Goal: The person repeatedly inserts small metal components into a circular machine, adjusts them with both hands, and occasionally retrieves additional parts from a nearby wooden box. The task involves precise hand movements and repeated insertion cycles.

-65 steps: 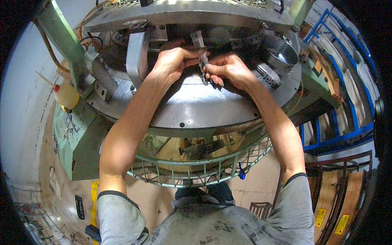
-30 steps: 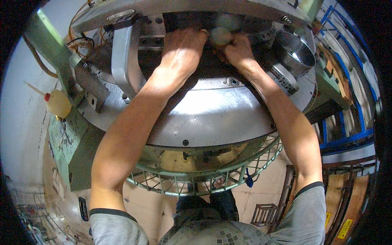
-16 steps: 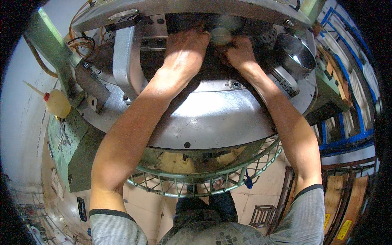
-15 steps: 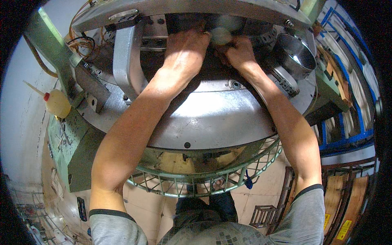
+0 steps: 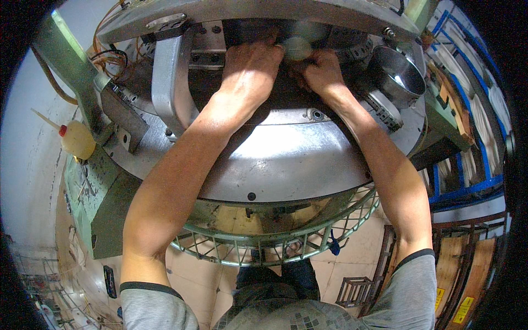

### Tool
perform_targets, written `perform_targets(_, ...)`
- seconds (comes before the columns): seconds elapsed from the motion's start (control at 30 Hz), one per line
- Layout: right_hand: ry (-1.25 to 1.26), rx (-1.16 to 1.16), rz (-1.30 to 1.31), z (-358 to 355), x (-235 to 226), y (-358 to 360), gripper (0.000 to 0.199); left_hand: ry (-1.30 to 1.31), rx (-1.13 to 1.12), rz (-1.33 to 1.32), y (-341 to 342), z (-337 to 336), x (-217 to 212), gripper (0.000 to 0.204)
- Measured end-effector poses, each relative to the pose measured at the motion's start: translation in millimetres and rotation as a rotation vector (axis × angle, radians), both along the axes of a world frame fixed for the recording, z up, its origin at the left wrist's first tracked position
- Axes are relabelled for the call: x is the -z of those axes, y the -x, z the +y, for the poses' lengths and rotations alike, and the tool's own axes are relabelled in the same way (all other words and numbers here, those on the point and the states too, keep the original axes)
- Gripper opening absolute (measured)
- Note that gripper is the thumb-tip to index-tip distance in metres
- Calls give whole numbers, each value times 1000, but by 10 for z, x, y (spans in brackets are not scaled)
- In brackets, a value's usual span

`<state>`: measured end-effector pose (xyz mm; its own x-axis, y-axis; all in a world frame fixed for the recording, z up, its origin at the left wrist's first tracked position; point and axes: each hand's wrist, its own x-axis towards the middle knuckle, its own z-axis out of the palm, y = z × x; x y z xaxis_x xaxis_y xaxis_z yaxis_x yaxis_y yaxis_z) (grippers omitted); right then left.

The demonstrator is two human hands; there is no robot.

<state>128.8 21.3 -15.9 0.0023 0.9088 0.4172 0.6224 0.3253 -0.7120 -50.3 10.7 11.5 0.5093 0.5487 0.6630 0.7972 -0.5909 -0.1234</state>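
Note:
Both my arms reach over the curved steel bed (image 5: 264, 159) of a large round machine, into the gap under its upper steel ring (image 5: 264, 12). My left hand (image 5: 253, 63) is closed, back upward, with its fingertips in the dark opening. Close beside it, my right hand (image 5: 323, 71) is closed too, thumb and fingers drawn together. Whatever either hand grips is hidden by shadow and the fingers. A pale round blurred spot (image 5: 297, 48) shows between the hands; I cannot tell what it is.
A steel bracket (image 5: 170, 82) rises left of my left hand. An open metal cup (image 5: 397, 74) sits on the right. A yellowish squeeze bottle (image 5: 77, 140) stands at far left. Below the bed curves a green wire guard (image 5: 275, 257). Blue racking (image 5: 467, 110) stands at right.
Almost nothing differs. Both hands stay at the same spot under the ring, with only tiny shifts of my fingers and arms.

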Motion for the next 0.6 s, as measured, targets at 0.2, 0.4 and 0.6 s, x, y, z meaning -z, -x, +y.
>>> perform_targets(0.2, 27, 8, -16, -4, -14, 1, 23, -26, 32, -10, 5, 46, 21, 18)
perform_targets(0.4, -2, 38, -69, 7, -5, -5, 26, -21, 57, -9, 16, 69, 47, 17)
perform_targets(0.6, -16, 63, -133, 20, -11, -16, 26, -89, 103, -51, 34, 64, 72, 16)
